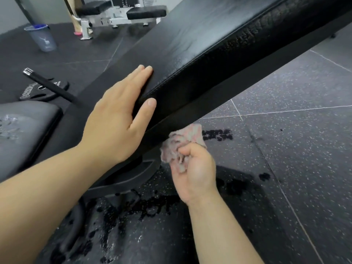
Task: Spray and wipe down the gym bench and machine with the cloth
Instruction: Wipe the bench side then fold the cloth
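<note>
Two hands are at work. The bench (200, 44), a long black pad, runs on a slant from the upper right of the frame down to the centre. The left hand (118, 115) lies flat on its top surface at mid-frame, fingers straight and together, thumb reaching down over the side edge. Nothing is gripped there, it's just pressing.

Below it, right of centre, the right hand (192, 168) is clenched round the cloth (182, 143), a bunched rag in pink and white. The cloth sits right up against the bench's lower edge, and its top disappears under the pad's shadow. Whether it touches the underside, I can't tell.

The speckled grey floor (295, 130) is wet. Dark puddles (148, 204) spread across the lower centre, with more splashes just right of the cloth.

At the left edge is the seat (28, 126), with droplets glinting on its surface. Above it, a black bar (49, 85) with a chrome tip crosses a plate (38, 92) lying flat on the floor. In the upper left stands a pale blue cup (42, 38). At top centre, well back, there's a white machine (122, 14) with black pads.
</note>
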`<action>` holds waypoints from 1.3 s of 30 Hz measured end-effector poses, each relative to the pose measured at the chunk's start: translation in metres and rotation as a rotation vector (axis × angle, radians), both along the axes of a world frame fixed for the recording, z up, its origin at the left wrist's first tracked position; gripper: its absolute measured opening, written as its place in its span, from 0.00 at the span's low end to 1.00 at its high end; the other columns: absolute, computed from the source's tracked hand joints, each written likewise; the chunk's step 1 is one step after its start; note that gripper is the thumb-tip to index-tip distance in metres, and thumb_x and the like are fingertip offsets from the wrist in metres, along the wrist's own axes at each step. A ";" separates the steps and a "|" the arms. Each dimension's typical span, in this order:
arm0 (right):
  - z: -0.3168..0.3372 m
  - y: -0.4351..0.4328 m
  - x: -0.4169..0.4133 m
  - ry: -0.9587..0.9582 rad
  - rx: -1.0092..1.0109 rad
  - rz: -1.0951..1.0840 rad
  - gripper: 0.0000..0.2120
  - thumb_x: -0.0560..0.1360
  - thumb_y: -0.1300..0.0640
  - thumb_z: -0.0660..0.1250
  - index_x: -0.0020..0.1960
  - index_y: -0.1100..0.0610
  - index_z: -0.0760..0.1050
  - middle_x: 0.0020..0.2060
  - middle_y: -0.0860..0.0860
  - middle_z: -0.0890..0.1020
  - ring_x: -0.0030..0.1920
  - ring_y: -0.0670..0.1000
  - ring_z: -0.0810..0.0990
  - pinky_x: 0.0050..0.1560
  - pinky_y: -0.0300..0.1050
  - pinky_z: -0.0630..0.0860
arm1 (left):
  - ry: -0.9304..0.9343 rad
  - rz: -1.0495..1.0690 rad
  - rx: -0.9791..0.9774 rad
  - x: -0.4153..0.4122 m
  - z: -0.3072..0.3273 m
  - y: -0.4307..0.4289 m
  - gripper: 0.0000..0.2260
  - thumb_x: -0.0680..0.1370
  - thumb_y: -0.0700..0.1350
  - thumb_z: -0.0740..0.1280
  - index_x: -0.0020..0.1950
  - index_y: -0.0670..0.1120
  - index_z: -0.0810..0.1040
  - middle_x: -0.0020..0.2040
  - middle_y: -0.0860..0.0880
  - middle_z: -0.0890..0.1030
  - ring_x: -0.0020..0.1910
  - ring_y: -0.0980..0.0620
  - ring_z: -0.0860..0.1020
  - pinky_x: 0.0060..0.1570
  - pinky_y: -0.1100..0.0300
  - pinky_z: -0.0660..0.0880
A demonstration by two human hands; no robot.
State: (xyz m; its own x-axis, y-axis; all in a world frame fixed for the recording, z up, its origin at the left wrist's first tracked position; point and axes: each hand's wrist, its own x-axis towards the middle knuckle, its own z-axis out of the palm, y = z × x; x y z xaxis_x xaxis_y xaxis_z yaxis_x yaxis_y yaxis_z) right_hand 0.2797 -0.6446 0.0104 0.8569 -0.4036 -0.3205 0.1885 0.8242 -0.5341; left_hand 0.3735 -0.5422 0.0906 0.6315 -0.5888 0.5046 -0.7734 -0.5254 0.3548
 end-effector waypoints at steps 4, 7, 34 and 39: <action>-0.013 -0.014 -0.004 -0.028 -0.018 -0.034 0.13 0.60 0.69 0.59 0.43 0.62 0.71 0.36 0.56 0.76 0.34 0.55 0.73 0.34 0.44 0.67 | 0.002 0.006 0.017 -0.003 -0.001 0.002 0.26 0.80 0.59 0.52 0.78 0.59 0.54 0.78 0.59 0.59 0.75 0.58 0.57 0.71 0.59 0.56; -0.005 -0.038 0.022 -0.001 0.233 -0.096 0.17 0.65 0.71 0.55 0.47 0.57 0.73 0.40 0.53 0.76 0.38 0.52 0.74 0.41 0.42 0.68 | -0.012 0.002 0.026 -0.003 -0.002 0.002 0.27 0.79 0.59 0.51 0.79 0.58 0.54 0.78 0.58 0.59 0.75 0.57 0.57 0.70 0.58 0.56; -0.061 0.057 0.007 0.084 -1.693 -0.420 0.22 0.78 0.61 0.58 0.71 0.56 0.73 0.76 0.47 0.63 0.78 0.48 0.56 0.77 0.43 0.56 | 0.074 -0.124 -0.063 0.011 -0.009 0.029 0.22 0.82 0.50 0.53 0.77 0.57 0.62 0.76 0.62 0.63 0.75 0.65 0.60 0.73 0.67 0.56; -0.054 0.067 -0.010 0.110 -1.367 -0.365 0.26 0.73 0.64 0.60 0.69 0.52 0.74 0.71 0.43 0.73 0.71 0.42 0.70 0.71 0.36 0.65 | 0.024 0.112 -0.077 -0.017 -0.052 0.092 0.19 0.78 0.50 0.57 0.67 0.49 0.76 0.70 0.52 0.72 0.68 0.52 0.71 0.70 0.65 0.60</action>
